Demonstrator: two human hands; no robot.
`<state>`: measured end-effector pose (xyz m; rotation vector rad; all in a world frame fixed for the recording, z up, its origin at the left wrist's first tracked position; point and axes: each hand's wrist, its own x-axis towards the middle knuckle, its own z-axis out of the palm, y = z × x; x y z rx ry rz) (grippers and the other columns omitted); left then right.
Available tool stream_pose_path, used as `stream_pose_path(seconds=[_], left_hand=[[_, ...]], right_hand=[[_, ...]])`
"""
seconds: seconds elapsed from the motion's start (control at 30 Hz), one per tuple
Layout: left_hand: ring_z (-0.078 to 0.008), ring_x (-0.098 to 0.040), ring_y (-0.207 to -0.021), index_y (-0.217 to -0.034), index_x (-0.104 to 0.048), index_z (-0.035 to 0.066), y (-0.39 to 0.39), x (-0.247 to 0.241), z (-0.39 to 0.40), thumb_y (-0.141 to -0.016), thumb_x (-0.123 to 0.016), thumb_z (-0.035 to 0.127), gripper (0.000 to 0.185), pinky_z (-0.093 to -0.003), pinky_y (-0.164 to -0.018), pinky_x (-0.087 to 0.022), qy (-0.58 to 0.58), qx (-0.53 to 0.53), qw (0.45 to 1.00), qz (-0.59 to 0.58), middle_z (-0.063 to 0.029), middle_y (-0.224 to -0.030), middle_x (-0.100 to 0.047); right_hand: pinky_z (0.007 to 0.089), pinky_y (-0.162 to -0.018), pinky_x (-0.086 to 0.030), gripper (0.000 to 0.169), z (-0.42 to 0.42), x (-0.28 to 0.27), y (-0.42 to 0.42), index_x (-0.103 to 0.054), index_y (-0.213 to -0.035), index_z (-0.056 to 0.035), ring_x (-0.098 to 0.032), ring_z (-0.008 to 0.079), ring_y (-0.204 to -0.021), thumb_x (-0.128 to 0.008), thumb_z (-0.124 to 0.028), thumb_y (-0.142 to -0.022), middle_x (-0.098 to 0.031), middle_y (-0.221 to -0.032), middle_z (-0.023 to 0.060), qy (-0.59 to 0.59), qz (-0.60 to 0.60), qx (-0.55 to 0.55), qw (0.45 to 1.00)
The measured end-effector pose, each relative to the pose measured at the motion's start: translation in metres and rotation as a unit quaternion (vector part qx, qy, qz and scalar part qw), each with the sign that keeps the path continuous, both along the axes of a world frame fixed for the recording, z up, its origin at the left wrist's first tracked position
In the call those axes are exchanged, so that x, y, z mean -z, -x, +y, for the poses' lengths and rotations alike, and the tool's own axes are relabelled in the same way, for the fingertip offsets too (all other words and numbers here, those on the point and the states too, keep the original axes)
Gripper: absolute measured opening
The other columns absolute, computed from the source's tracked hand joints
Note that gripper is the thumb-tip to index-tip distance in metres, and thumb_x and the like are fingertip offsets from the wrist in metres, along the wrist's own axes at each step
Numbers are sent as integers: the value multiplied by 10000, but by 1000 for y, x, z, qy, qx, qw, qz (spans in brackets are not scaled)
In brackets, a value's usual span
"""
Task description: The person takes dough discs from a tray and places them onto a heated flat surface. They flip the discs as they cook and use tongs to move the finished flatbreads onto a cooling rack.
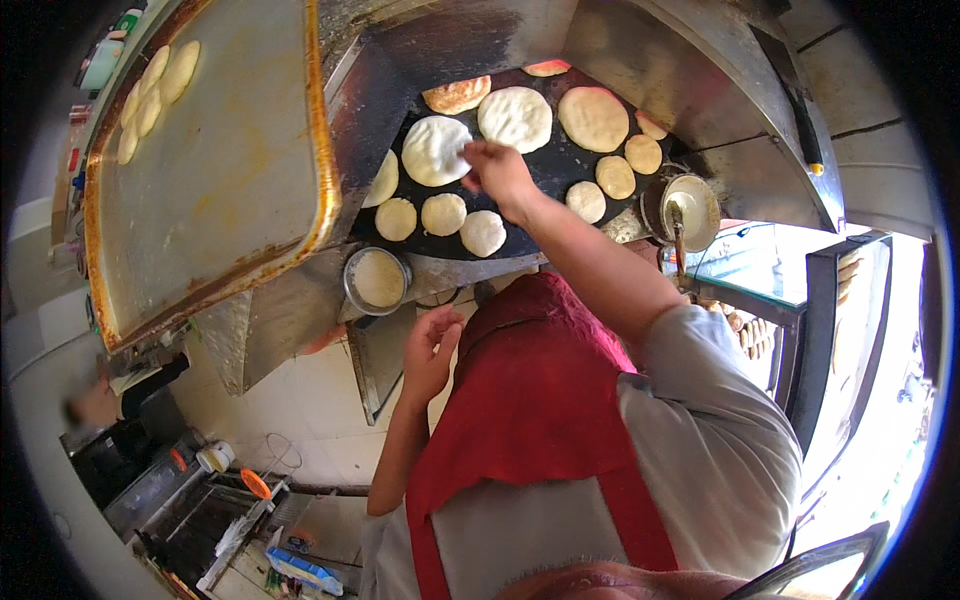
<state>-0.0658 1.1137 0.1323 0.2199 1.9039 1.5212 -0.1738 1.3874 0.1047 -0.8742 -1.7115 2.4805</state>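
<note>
My right hand [501, 176] reaches over the dark griddle [501, 163], its bent fingers at the right edge of a pale round flatbread [433, 150]. Whether they pinch the edge is hidden. Behind it lies another pale flatbread [514, 118], and to the right a yellower one [593, 118]. Small dough rounds [444, 214] line the front edge, with several more, such as a small round [616, 177], at the right. My left hand [433, 349] hangs before the red apron, fingers loosely curled and apart, holding nothing. Just above it is a metal bowl [377, 280] of pale meal or flour.
A rusty-rimmed metal tray [225, 165] at the left carries several oval dough pieces [161, 94]. A pot [691, 211] with a handled tool stands at the griddle's right corner. Metal walls [660, 90] enclose the griddle. A person [97, 401] is at the far left.
</note>
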Motion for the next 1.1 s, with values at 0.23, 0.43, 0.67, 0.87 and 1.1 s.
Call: stream_pose_path(seconds=[0.23,0.43,0.67,0.87,1.1], left_hand=[[-177,-596,-1014,-1246,-505,13,4,-27,-52,-932,-567,79,326,-308,-898,-462,-22,-18,999,-26,-113,-1101,-627],[-178,-586,-1028,-1229,-515,14,15,-30,-85,-927,-566,59,309,-315,-911,-453,-43,-41,998,-33,-97,-1107,-624],[-178,-582,-1028,-1225,-520,9,22,-43,-87,-919,-570,43,312,-324,-939,-444,-36,-31,998,-44,-97,-1112,-622],[-184,-582,-1036,-1221,-519,0,23,-56,-78,-914,-566,25,311,-325,-944,-445,-54,-17,997,-55,-100,-1114,-621],[-178,-591,-1027,-1200,-519,-32,34,-59,-66,-913,-547,-4,290,-313,-945,-447,-103,61,992,-43,-120,-1114,-619]], right_hand=[[343,-590,-556,273,4,28,123,-536,-1130,43,-628,272,-781,-409,66,-890,-587,-1054,175,237,18,315,919],[362,-596,-565,323,4,25,143,-536,-1167,-5,-626,298,-826,-400,89,-890,-601,-1086,157,248,9,396,884],[328,-498,-532,292,14,42,153,-540,-1137,15,-635,281,-753,-432,103,-880,-617,-997,154,286,20,436,853],[294,-411,-450,126,20,38,147,-561,-975,32,-583,218,-594,-495,62,-873,-600,-858,134,228,-39,423,876],[255,-460,-335,59,10,22,-48,-567,-818,-54,-495,129,-569,-586,-108,-830,-544,-700,34,208,-21,218,953]])
